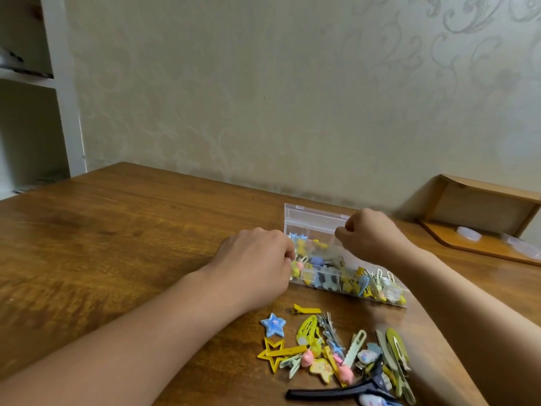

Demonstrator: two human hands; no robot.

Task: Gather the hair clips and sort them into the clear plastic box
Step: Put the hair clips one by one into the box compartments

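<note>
With your left hand point(257, 253) curled at the clear plastic compartment box point(345, 259) and right hand point(366, 232) pinching its raised lid (grip partly hidden), steady both before adding loose coloured hair clips point(336, 353).

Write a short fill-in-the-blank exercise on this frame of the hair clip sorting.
1. The clear plastic box stands with its lid ____.
2. The blue star-shaped clip lies on the ____ table.
3. The long black clip lies at the pile's ____ edge.
4. Both hands, left hand and right hand, are at the ____.

Missing: open; wooden; near; box
</note>
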